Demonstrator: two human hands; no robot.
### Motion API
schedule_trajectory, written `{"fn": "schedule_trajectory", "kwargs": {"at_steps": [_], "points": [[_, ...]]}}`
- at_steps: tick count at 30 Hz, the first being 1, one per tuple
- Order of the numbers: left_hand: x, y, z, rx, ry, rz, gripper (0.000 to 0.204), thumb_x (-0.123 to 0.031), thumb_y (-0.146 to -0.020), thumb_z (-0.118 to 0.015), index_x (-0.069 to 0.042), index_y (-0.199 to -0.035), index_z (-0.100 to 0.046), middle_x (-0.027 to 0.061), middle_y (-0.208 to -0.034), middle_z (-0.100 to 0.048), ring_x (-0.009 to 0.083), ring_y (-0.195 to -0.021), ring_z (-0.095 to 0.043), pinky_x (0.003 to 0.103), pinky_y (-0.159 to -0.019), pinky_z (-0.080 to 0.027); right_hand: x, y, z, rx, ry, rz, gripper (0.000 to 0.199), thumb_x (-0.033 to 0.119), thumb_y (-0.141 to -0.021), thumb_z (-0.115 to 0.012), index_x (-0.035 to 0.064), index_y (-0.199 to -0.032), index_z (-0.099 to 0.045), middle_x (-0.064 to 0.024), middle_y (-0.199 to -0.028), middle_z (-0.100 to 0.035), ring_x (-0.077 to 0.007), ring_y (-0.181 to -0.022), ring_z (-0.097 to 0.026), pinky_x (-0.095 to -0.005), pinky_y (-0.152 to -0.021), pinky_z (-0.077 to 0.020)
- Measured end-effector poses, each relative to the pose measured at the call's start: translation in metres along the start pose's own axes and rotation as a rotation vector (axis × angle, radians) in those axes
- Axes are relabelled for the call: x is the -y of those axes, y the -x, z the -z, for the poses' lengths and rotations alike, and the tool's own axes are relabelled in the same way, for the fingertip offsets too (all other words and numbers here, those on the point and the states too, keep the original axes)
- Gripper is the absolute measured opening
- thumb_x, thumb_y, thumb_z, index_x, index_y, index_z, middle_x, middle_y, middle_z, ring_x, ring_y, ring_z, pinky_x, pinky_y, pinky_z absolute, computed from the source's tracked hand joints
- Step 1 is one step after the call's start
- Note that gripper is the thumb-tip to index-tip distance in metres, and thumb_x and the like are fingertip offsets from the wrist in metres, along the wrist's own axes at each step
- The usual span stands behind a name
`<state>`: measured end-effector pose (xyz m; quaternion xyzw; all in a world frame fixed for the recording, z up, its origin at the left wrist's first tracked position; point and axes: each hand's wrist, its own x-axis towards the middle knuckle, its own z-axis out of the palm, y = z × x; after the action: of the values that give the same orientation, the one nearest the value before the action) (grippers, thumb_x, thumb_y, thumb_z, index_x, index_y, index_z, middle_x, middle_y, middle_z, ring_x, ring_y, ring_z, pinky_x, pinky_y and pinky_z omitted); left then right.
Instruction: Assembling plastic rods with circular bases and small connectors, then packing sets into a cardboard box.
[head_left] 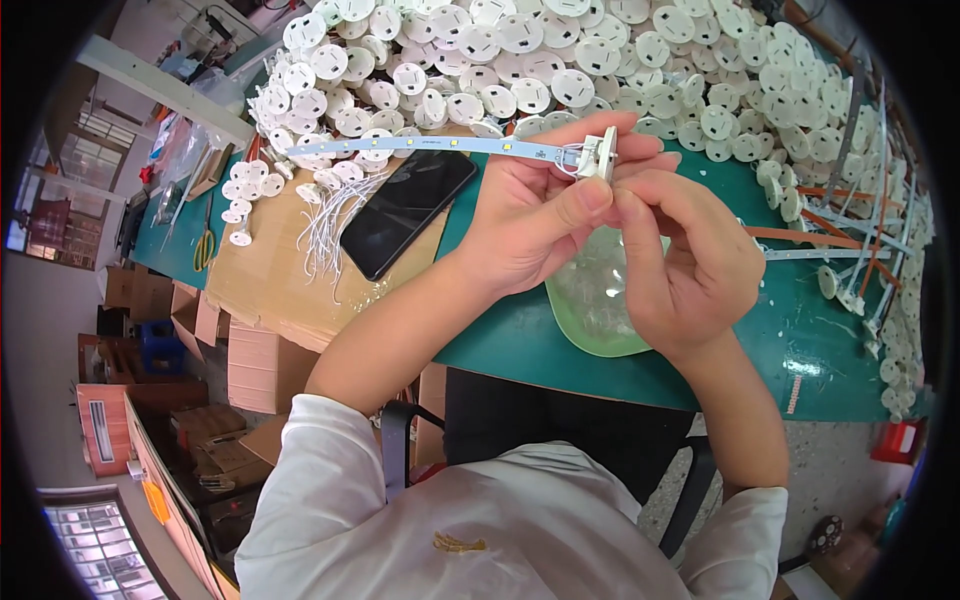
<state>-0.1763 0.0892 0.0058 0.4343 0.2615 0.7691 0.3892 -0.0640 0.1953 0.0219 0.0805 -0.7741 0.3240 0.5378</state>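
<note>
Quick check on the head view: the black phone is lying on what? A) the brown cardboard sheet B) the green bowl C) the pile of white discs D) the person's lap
A: the black phone lies flat on the brown cardboard sheet, left of the left hand, beside a bunch of white wires.

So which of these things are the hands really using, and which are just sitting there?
In use:
- left hand and right hand
- long white light strip, held by both
- small white connector at its end

Just lying about:
- black phone
- heap of round white discs
- bundle of white wires
- green dish
- scissors
</note>
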Motion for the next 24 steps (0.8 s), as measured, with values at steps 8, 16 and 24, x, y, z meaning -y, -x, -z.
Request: {"fn": "schedule_trajectory", "kwargs": {"at_steps": [8, 16, 24], "points": [[0.0, -0.003, 0.001, -0.01, 0.004, 0.033, 0.059, -0.018, -0.095, -0.062, 0.0, -0.145, -0.036, 0.0163, -0.138, -0.052, 0.0353, -0.133, -0.046, 0.047, -0.109, -0.043, -0.003, -0.006, -0.003, -0.02, 0.081, 0.005, 0.01, -0.006, -0.077, -0.068, -0.0023, -0.086, -0.066, -0.0125, -0.078, -0.068, -0.0245, -0.065, -0.068, -0.0294, -0.059, -0.0543], [-0.017, -0.012, -0.002, -0.075, -0.502, 0.122, 0.049, -0.007, -0.094, -0.061, -0.002, -0.14, -0.046, 0.0144, -0.123, -0.063, 0.0198, -0.11, -0.063, 0.033, -0.089, -0.053, -0.009, 0.002, -0.001, 0.0, 0.164, -0.005, 0.014, -0.007, -0.086, -0.062, -0.0066, -0.099, -0.066, -0.0145, -0.088, -0.069, -0.0208, -0.076, -0.069, -0.0282, -0.067, -0.0552], [-0.21, 0.059, 0.014, -0.207, -1.572, 0.128, 0.031, -0.021, -0.092, -0.068, 0.0, -0.114, -0.066, 0.0052, -0.082, -0.07, 0.0075, -0.073, -0.062, 0.027, -0.063, -0.049, 0.041, 0.014, 0.091, 0.2, 0.244, 0.061, 0.014, -0.005, -0.089, -0.061, -0.0059, -0.103, -0.066, -0.0142, -0.093, -0.068, -0.0196, -0.081, -0.065, -0.0272, -0.07, -0.0512]]}}
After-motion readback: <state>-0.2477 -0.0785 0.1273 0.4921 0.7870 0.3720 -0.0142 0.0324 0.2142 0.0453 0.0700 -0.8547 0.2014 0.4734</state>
